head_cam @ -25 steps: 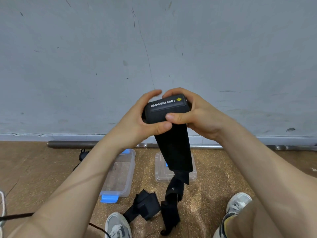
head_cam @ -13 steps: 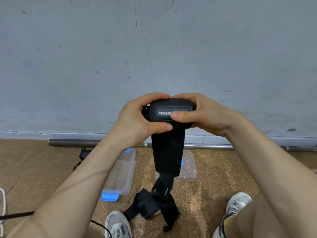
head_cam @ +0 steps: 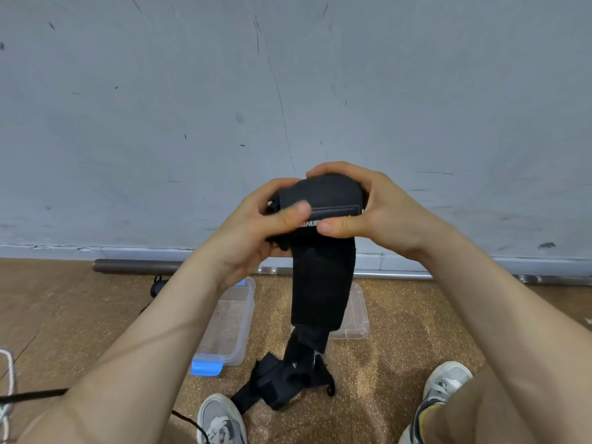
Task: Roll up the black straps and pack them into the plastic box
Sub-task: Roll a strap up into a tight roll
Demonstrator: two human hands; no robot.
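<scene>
Mid-roll. Both hands at chest height in front of the grey wall (head_cam: 288,75), clamped on the rolled head of the black strap (head_cam: 323,277). Left hand (head_cam: 256,232) wraps the roll's left end, thumb pressed across the front; right hand (head_cam: 381,209) cups the right end and top, thumb pinning the logo patch (head_cam: 333,213). Neither hand is spread, both are pinching the roll itself.

Unrolled tail hangs straight down, narrows, and ends in a loose heap (head_cam: 282,382) on the cork floor (head_cam: 400,363) between the grey shoes. Can't tell if that heap is one strap or several.

To do this step well, my read:
- keep thumbs on the outer wrap, turn with fingers so no layer slackens
- watch edges, the wide padded part will telescope sideways if one hand leads
- let tail weight give tension, lift as it shortens
- narrow end and any buckle will bulk up, tuck it flat

Clear plastic box (head_cam: 229,322) with blue latch sits open on the floor left of the tail, its lid (head_cam: 355,315) just right; nothing packed in it as far as I can see
</scene>
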